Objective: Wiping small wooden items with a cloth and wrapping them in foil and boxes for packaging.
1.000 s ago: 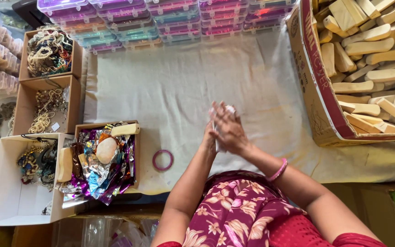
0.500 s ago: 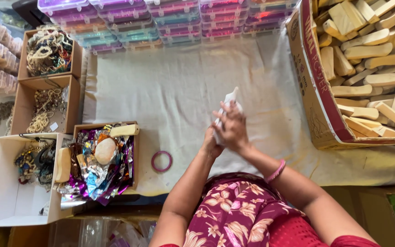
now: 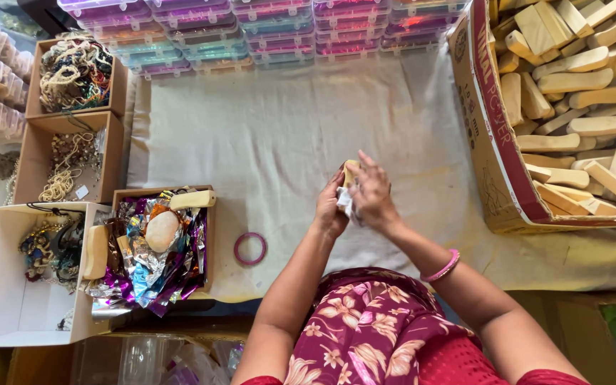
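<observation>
— Above cloth (image 3: 279, 135), centre: left hand (image 3: 331, 210) and right hand (image 3: 372, 199) clasping wooden piece (image 3: 351, 171) with white wrap (image 3: 346, 203).
— Probably light, rigid; best gripped mid-length. Wrap: soft, tearable.

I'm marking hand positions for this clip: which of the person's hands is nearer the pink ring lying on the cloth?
Left. The left hand is just up and right of the pink ring; the right hand lies beyond it, farther right. Neither touches the ring.
</observation>
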